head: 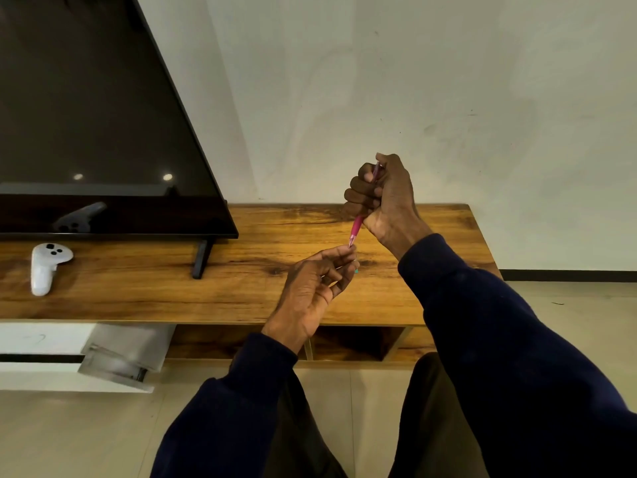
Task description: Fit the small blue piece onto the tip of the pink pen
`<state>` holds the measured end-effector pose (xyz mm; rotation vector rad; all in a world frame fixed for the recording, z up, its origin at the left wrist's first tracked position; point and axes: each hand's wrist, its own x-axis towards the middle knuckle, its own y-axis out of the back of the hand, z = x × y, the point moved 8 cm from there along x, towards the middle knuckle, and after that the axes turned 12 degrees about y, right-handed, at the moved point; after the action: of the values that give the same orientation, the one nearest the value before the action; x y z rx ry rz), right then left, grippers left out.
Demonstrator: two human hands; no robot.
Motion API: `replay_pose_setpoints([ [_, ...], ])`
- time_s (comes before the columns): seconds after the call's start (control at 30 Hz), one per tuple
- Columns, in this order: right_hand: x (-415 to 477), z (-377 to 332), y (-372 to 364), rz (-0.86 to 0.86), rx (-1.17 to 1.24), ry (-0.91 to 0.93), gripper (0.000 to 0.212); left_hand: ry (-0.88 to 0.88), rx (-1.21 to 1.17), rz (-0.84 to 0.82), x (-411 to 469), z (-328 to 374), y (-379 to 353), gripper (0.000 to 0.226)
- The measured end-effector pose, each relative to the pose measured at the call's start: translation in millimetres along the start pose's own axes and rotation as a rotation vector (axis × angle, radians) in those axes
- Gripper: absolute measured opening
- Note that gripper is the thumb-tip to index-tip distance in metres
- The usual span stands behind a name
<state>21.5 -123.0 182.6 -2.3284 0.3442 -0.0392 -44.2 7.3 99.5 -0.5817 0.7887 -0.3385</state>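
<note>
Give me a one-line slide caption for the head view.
Right hand grips a pink pen while left hand pinches its tip, above a wooden TV stand.

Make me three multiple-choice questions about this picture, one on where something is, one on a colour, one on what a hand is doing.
1. Where does the white controller lie?
A. on the floor
B. on the wooden cabinet top, left of the TV stand leg
C. in a lower cubby

2. What colour is the pen?
A. pink
B. black
C. yellow

3. How does the right hand hold the pen?
A. flat palm
B. not touching
C. fist wrapped round it

Answers: B, it rests on the wood under the screen; A, its barrel shows pink below the fist; C, the fingers curl round it while the left hand pinches at its tip.
</note>
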Motion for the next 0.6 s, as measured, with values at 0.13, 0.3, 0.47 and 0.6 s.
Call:
replay_pose_setpoints([
  [0.13, -1.1, 0.5, 1.2, 0.001, 0.013, -0.007, 0.055, -0.007, 0.008, -0.004, 0.1, 0.6, -0.6, 0.046],
  [0.3, -0.6, -1.4, 2.4, 0.017, -0.012, 0.009, 0.05, -0.012, 0.021, 0.01, -0.9, 0.6, 0.0, 0.045],
  [0.47, -3.5, -3.1, -0.5, -0.011, -0.018, 0.01, 0.052, -0.006, 0.039, 0.021, -1.7, 0.7, 0.1, 0.046],
  [0.6, -5.3, -5.9, -3.1, -0.041, -0.085, 0.05, 0.054, 0.002, 0.032, 0.016, -1.5, -0.4, 1.6, 0.048],
])
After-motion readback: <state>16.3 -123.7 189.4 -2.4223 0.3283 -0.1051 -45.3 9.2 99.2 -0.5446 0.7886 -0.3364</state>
